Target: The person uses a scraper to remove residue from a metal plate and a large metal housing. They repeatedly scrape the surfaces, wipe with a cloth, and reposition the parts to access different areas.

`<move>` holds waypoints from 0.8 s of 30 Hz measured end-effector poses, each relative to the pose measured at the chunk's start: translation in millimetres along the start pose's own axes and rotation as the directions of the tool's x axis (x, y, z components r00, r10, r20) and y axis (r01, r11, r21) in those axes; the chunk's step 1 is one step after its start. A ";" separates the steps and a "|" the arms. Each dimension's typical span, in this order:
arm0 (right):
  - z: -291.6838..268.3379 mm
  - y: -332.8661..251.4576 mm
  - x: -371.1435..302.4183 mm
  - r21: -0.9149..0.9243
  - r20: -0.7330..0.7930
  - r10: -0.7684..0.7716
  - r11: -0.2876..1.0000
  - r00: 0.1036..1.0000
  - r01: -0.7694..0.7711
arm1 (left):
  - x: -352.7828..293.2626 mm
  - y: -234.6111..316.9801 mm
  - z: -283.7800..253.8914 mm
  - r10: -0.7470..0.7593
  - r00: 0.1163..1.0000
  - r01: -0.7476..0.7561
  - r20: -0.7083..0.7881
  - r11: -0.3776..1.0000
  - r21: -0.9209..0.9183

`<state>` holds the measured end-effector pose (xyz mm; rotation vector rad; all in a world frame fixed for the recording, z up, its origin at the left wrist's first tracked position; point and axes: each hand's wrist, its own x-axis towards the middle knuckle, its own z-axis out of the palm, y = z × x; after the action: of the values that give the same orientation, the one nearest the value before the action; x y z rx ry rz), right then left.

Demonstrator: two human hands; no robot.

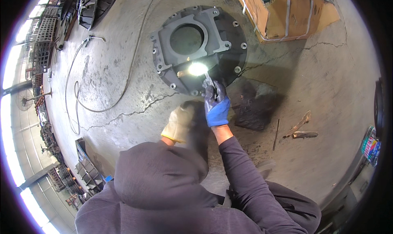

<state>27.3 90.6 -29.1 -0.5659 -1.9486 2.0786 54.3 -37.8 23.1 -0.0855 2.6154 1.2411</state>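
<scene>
My right hand (217, 105), in a blue glove with blackened fingers, is closed around a slim grey tool (209, 81). An intense white glare (197, 68) at the tool's far end hides its tip. Behind the glare lies a large round grey metal housing (161, 43), flat on the floor, with a wide central opening and bolt holes around its rim. My left hand (177, 123), in a cream work glove with yellow edging, is closer to me, beside a dark, blurred thing (198, 121). Its fingers are hidden, so whether it grips that thing is unclear.
A torn cardboard box (294, 17) with pale straps stands at the far right. A thin hose (96, 110) loops across the cracked floor on the left, near a nozzle gun (87, 39). Broken wood pieces (305, 134) lie to the right; metal parts (45, 41) line the left side.
</scene>
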 end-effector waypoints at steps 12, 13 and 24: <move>-0.5 -32.8 7.1 0.056 0.016 -0.096 0.994 0.995 0.095 | 2.2 -41.6 3.5 0.051 0.992 -0.073 0.112 0.976 0.207; -0.6 -34.7 8.1 0.049 0.030 -0.078 0.996 0.996 0.077 | 3.5 -40.3 5.2 0.025 0.996 -0.044 0.087 0.972 0.229; 3.0 -17.7 8.6 -0.012 0.053 -0.211 0.977 0.976 0.212 | 8.0 -19.0 1.0 -0.226 0.968 0.187 0.106 0.939 0.288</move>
<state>16.7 93.0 -12.4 -0.2951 -1.9619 1.9633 49.6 -48.8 6.2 -0.2104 2.5519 0.7761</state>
